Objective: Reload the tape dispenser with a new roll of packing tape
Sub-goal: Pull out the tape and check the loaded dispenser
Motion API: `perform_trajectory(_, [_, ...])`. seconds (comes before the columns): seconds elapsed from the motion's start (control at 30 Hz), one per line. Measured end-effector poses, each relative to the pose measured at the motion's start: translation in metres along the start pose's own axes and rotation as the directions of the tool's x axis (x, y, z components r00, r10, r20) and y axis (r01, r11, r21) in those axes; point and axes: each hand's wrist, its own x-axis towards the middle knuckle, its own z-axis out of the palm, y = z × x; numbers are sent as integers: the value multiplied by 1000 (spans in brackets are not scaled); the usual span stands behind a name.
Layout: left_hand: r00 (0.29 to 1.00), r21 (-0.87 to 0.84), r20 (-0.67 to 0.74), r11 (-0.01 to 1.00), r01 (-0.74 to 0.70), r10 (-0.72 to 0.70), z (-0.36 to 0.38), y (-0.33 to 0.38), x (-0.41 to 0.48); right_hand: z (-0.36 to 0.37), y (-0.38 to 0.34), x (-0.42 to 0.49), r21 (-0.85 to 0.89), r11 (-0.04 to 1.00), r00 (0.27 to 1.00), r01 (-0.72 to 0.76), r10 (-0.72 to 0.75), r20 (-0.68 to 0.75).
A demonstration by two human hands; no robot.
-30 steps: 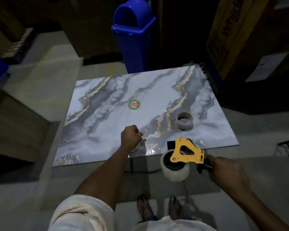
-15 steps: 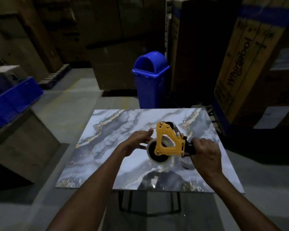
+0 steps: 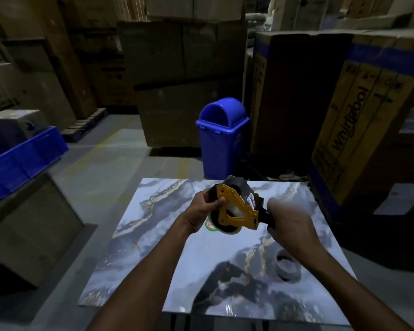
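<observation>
Seen from the head camera, a yellow-framed tape dispenser (image 3: 237, 211) with a black handle is held in the air over the far middle of a marble-patterned bench (image 3: 153, 259) with grey and gold veins. A pale, clear roll of packing tape (image 3: 227, 230) sits on the hub of the tape dispenser, under the yellow side plate.

The left hand (image 3: 201, 210) grips the roll end. Its thumb lies across the yellow plate and its fingers curl round the far side. The right hand (image 3: 289, 225) is at the black handle with its back to the camera. It is blurred, so I cannot tell whether its fingers are closed round the handle.

A round green and red sticker (image 3: 210, 227) on the bench shows partly below the roll. A grey cardboard ring (image 3: 287, 267) lies flat on the bench near the right forearm, well apart from the dispenser.

Beyond the bench stands a blue plastic swing-lid bin (image 3: 221, 144). A blue plastic crate (image 3: 22, 161) sits on a box at the left. A tall brown carton (image 3: 359, 130) printed "Whirlpool" stands at the right.
</observation>
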Motion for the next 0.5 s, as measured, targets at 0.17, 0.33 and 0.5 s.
perform_trajectory(0.17, [997, 48, 72, 999, -13, 9, -34, 14, 19, -19, -6, 42, 251, 953, 855, -171, 17, 519])
perform_trajectory(0.33, [987, 36, 162, 999, -24, 18, -53, 27, 36, -29, -10, 59, 577, 518, 537, -631, -245, 807])
perform_trajectory(0.5, [962, 105, 273, 994, -32, 2, -61, 38, 50, -20, -24, 56, 581, 304, 487, -755, -333, 807])
